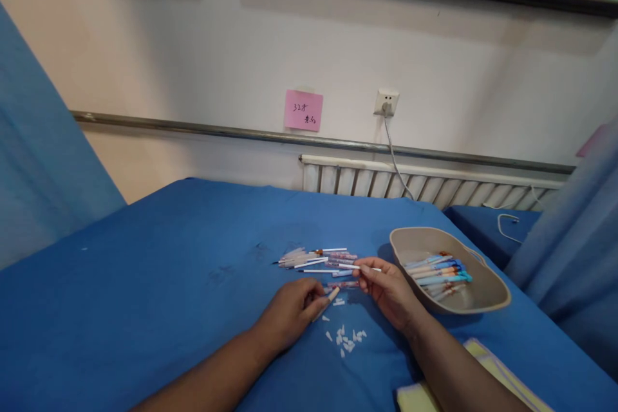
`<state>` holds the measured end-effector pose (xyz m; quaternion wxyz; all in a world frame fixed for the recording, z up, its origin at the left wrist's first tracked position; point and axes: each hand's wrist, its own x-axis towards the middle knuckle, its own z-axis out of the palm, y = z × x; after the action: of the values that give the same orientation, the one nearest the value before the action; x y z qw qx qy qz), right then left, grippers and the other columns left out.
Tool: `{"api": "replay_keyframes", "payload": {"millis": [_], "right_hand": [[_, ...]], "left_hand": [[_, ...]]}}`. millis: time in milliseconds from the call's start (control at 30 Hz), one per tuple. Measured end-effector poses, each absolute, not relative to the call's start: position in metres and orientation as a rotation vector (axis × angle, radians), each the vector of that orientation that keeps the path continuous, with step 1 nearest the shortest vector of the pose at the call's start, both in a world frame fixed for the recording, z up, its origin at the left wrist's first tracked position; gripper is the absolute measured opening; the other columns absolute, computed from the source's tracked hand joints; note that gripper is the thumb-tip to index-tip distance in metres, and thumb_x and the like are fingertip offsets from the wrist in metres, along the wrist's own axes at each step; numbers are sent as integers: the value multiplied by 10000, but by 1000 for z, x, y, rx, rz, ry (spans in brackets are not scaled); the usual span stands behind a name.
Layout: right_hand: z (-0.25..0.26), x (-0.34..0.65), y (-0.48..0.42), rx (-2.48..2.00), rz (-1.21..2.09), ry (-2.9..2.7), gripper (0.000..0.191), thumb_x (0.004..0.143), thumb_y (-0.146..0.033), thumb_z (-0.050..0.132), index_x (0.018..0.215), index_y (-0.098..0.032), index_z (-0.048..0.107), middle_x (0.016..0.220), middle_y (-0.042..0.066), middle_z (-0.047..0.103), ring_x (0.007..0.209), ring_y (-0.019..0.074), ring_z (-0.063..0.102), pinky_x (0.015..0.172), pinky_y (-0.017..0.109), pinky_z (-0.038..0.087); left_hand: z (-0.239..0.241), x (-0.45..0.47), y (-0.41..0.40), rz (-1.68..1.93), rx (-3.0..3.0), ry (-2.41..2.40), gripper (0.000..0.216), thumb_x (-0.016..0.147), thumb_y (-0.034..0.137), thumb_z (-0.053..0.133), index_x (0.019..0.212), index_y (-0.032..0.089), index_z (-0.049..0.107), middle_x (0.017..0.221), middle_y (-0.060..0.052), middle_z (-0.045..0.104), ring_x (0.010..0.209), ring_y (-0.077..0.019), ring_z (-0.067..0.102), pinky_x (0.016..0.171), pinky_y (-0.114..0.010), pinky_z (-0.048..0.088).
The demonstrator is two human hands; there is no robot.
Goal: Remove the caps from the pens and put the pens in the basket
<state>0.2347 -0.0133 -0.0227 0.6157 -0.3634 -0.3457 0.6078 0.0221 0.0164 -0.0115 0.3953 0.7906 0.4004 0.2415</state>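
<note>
My left hand (288, 310) is closed around a cream-coloured pen barrel (333, 294), which points up and to the right. Between the thumb and fingers of my right hand (390, 293) is a thin white pen refill (348, 266), held nearly level. Just beyond both hands lies a loose pile of white refills (316, 271) and clear or pinkish pen parts (295, 257). Small white cone-shaped tips (345, 341) are scattered on the blue sheet nearer to me.
A beige plastic basin (483, 299) with several assembled pens (441, 273) stands to the right. A folded yellow cloth (415, 398) lies below my right forearm. The blue-covered surface (145, 283) reaches back to a wall with a radiator (367, 180). Blue curtains (43, 141) hang at both sides.
</note>
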Motion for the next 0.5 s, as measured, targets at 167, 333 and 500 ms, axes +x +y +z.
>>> {"api": "replay_keyframes", "payload": {"millis": [167,333,500], "right_hand": [[-25,234,-13,-865,1402,-827,283,624,-341,773,805,-140,690,726,49,665,528,81,488,496,198,366],[-27,234,-14,-862,1412,-852,276,648,-330,759,824,-129,690,735,59,666,539,82,493,504,199,364],[-28,235,-14,-867,1405,-854,282,640,-332,764,820,-129,689,736,61,664,538,85,487,501,203,360]], "left_hand": [[-5,22,7,519,2339,1057,152,770,295,579,894,218,625,849,-27,627,737,-186,548,635,-245,369],[-4,21,7,479,2490,1039,156,831,266,499,879,221,640,824,-47,626,767,-216,549,660,-271,370],[-3,21,3,417,2555,1045,173,837,233,464,865,208,632,833,-63,609,790,-224,533,691,-291,373]]}}
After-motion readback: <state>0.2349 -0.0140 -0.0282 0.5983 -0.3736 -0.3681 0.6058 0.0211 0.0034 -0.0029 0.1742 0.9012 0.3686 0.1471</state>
